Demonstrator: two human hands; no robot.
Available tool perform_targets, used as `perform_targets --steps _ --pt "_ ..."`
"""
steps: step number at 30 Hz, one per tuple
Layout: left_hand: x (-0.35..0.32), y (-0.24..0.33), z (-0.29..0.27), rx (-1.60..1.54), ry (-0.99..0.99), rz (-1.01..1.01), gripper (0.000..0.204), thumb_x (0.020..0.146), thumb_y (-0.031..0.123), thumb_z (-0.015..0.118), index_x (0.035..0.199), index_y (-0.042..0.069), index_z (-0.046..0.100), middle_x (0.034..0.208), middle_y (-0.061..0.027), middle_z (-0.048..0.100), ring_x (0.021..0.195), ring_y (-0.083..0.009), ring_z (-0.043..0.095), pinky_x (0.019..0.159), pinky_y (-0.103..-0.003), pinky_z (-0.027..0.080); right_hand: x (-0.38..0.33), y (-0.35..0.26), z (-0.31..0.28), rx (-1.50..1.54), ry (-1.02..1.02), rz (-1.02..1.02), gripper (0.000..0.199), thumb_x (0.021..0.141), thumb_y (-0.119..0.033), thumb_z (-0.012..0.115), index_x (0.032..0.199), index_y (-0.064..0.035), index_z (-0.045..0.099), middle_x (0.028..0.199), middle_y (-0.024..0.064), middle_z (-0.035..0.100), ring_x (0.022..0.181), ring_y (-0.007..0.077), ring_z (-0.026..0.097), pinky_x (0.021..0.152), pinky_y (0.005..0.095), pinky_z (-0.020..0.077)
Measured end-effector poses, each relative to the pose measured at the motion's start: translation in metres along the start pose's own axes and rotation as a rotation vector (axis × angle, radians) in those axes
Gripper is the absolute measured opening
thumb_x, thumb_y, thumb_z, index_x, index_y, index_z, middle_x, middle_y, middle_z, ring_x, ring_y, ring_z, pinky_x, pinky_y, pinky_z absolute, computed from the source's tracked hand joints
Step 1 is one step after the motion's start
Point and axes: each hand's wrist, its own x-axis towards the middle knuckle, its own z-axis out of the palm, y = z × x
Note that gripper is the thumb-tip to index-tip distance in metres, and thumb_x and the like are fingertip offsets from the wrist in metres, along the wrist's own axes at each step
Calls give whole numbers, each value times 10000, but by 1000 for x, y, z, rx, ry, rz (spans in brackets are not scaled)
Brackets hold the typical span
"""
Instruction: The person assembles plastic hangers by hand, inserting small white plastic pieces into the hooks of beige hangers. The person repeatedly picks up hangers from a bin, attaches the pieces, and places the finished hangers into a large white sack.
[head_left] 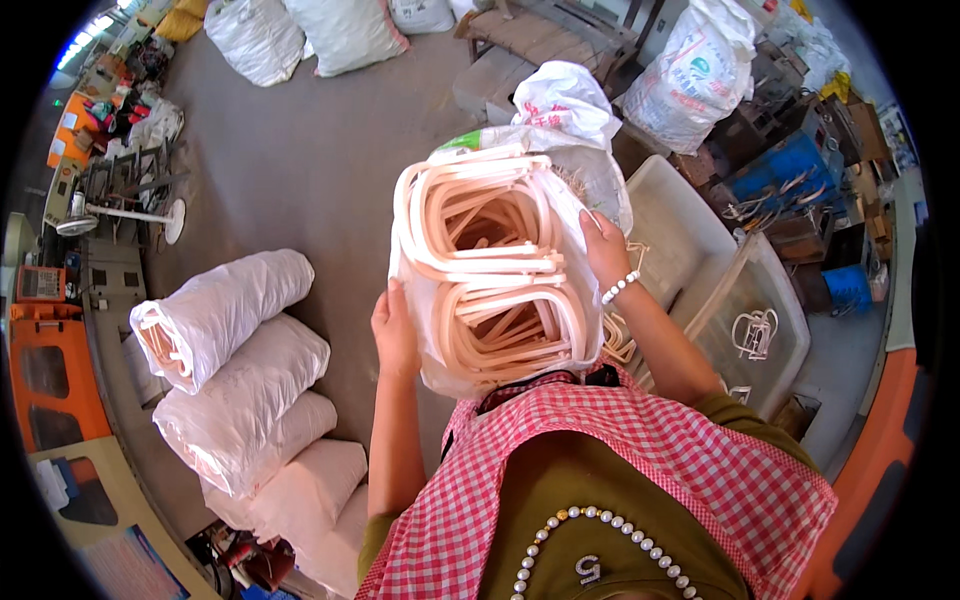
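Note:
A white plastic bag [572, 215], its mouth spread wide, is held up in front of my apron. Inside it sit two side-by-side stacks of pale pink, rounded plastic frames [480, 265], nested into each other. My left hand [396, 328] is closed on the bag's left edge, thumb in sight and fingers partly hidden behind the plastic. On the other side my right hand [607, 258], with a white bead bracelet at the wrist, pinches the bag's right rim. The bag's underside is hidden.
To the left lies a pile of filled white bags [240, 370]. A pale plastic bin [700, 215] with a few wire-like pieces stands at right. Large white sacks [345, 35] line the far floor, and a pedestal fan [130, 213] stands at far left.

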Motion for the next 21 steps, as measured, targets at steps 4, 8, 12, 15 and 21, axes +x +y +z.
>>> perform_targets --steps 4,8,12,15,21 --pt "-24 28 -14 -151 78 0 353 999 328 474 965 1 603 858 -17 627 728 -72 547 658 -237 463 -22 -44 -8 83 -52 11 321 958 -277 535 1027 22 630 802 33 621 743 99 509 712 279 441" --pt "-39 38 -41 -193 17 3 338 976 346 516 1038 21 584 938 -17 628 807 -99 585 745 -267 488 -34 -86 -3 89 -99 2 310 959 -275 541 1019 14 636 796 10 618 737 92 504 706 274 439" --pt "-39 24 -64 -4 64 102 336 994 328 486 1021 16 608 938 -19 640 794 -87 574 745 -249 472 -28 -69 4 -53 -165 -99 307 959 -266 543 1018 23 626 780 19 619 730 88 500 694 270 439" --pt "-13 -13 -68 -108 101 44 345 998 337 478 934 24 608 825 23 570 717 -54 483 658 -225 415 0 -10 17 -319 -224 -130 323 955 -295 545 1016 13 621 796 62 645 732 122 547 700 301 452" --pt "-7 -22 -72 -33 110 73 375 1004 339 467 757 66 541 670 96 417 604 -10 317 524 -197 288 -6 -26 27 -395 -389 -248 358 929 -381 551 998 -39 633 822 177 647 751 325 602 725 375 473"
